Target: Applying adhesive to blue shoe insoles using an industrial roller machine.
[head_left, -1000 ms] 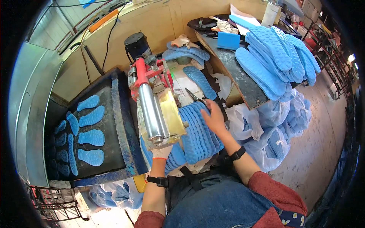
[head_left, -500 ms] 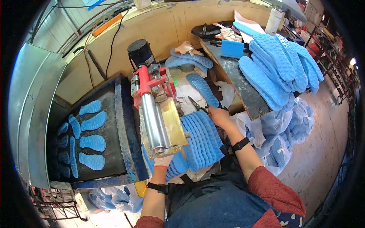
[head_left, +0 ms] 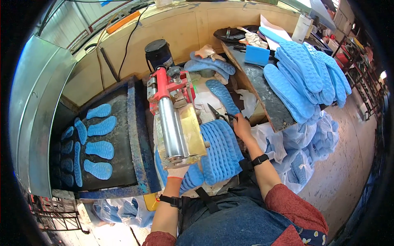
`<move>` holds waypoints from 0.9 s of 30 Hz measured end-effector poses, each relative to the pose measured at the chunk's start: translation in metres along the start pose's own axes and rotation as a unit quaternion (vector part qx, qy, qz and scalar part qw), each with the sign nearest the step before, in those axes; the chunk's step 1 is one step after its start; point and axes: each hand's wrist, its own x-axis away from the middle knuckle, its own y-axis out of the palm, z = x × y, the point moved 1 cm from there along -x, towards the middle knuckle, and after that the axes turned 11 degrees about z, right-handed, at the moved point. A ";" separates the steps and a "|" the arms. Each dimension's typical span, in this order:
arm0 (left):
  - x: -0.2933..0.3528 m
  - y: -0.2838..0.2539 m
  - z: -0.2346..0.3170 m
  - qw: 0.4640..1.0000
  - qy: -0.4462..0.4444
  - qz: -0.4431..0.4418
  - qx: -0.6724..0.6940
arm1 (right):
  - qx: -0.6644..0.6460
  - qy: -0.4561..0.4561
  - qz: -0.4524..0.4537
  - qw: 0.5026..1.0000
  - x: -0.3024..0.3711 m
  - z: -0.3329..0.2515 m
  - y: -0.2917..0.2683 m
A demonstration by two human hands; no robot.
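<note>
My left hand point(head_left: 178, 171) wears a pale glove and reaches under the front end of a metal roller point(head_left: 171, 131) on a red-framed machine point(head_left: 162, 84). Its fingers are hidden there, beside a row of blue insoles point(head_left: 191, 177). Closed around the handles of black scissors point(head_left: 219, 114) is my bare right hand point(head_left: 243, 126); the blades point away to the left. Just beyond that hand lies a single blue textured insole point(head_left: 223, 97). A tightly packed row of blue insoles point(head_left: 221, 151) stands on edge between my hands.
Blue insoles point(head_left: 99, 150) lie spread on a dark conveyor belt point(head_left: 123, 164) at left, beside a sheet-metal hood point(head_left: 41, 115). A dark side table point(head_left: 271, 108) at right bears piled insoles point(head_left: 297, 82). Plastic bags of insoles point(head_left: 301, 139) sit below it. A black canister point(head_left: 159, 53) stands behind the machine.
The whole view has shifted slightly. My right hand has moved a little to the right at the scissors' handles; my left hand stays under the roller.
</note>
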 end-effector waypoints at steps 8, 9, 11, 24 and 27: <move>-0.009 -0.027 0.001 0.972 0.070 0.029 -0.224 | -0.170 -0.051 0.097 0.979 -0.037 -0.023 0.003; -0.009 -0.032 0.000 0.970 0.080 0.032 -0.226 | -0.193 -0.058 0.127 0.971 -0.047 -0.026 0.008; -0.011 -0.041 0.000 0.961 0.104 0.039 -0.254 | -0.216 -0.066 0.156 0.962 -0.065 -0.029 0.019; -0.020 -0.081 0.001 0.881 0.228 0.070 -0.409 | -0.179 -0.141 0.081 0.970 0.005 -0.059 -0.013; -0.017 -0.078 0.001 0.788 0.304 0.072 -0.531 | -0.181 -0.211 0.049 0.959 0.065 -0.082 -0.032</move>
